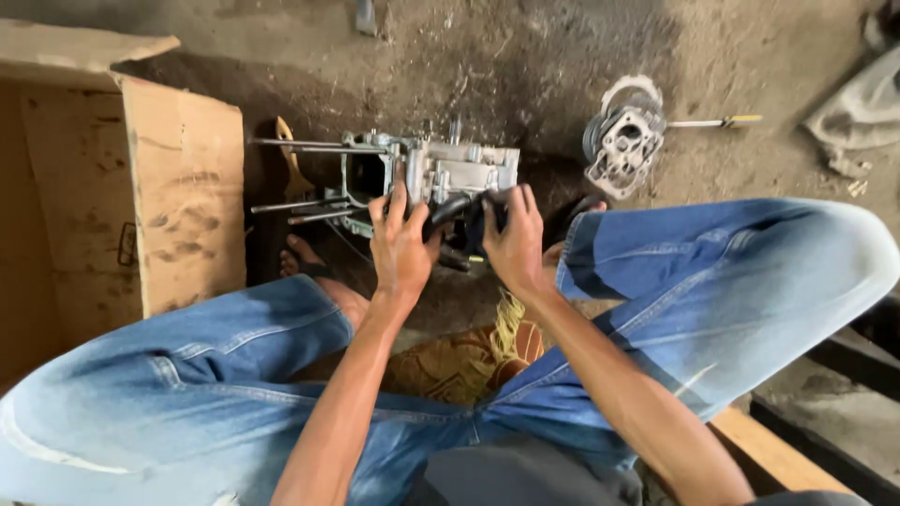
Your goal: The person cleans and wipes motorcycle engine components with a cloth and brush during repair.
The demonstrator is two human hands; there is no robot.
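Note:
A grey metal engine crankcase with long studs sticking out to the left sits on the dirty floor between my feet. My left hand rests on its near side, fingers spread over the casing and a black rubber part. My right hand grips the same black part from the right, fingers curled around it. Both hands meet at the front of the crankcase. What lies under my palms is hidden.
An open cardboard box stands at left. A separate cylinder part lies at the right rear, with a screwdriver beyond it. My jeans-clad knees flank the work. A grey cloth sits at far right, and a wooden plank at lower right.

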